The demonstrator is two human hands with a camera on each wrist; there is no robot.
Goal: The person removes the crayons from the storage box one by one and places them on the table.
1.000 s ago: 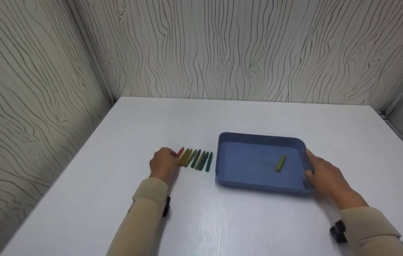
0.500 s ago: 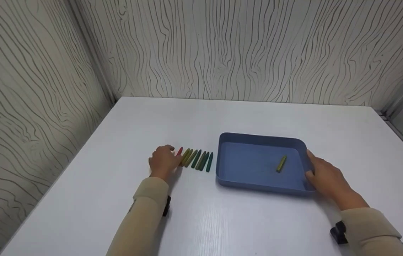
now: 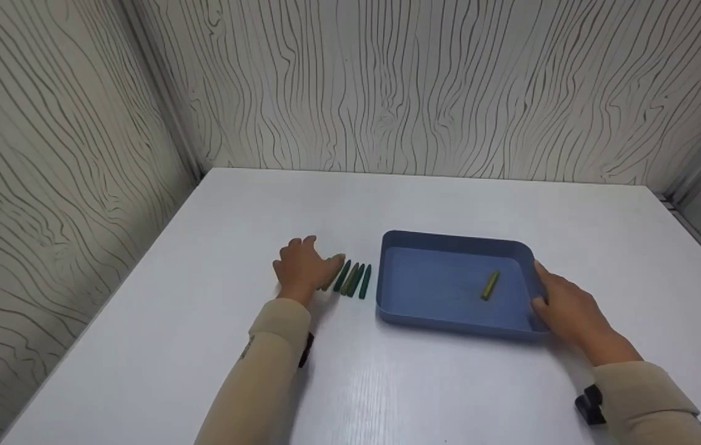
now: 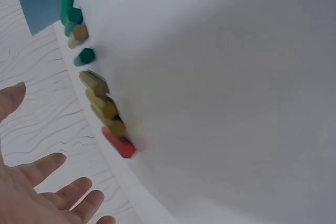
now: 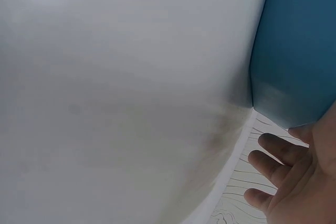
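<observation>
Several crayons lie side by side in a row left of a blue tray point(image 3: 443, 318). Green crayons point(image 3: 365, 282) are nearest the tray, and olive-yellow ones point(image 4: 102, 103) lie farther left. The red crayon point(image 4: 119, 142) ends the row in the left wrist view; my left hand hides it in the head view. My left hand point(image 3: 303, 267) is over the row's left end, fingers spread, holding nothing. My right hand point(image 3: 570, 309) holds the tray's right rim by thumb and forefinger; its other fingers point(image 5: 270, 167) are loose outside. One yellow-green crayon point(image 3: 490, 285) lies inside the tray.
The white table point(image 3: 437, 395) carries the tray and the crayon row. A wood-grain patterned panel point(image 3: 418, 86) stands behind it, and another side panel point(image 3: 47, 185) is at the left.
My left hand has moved from beside the red crayon to over the row's left end, its fingers spreading and moving rightward and farther away. The right hand and the tray stay nearly still.
</observation>
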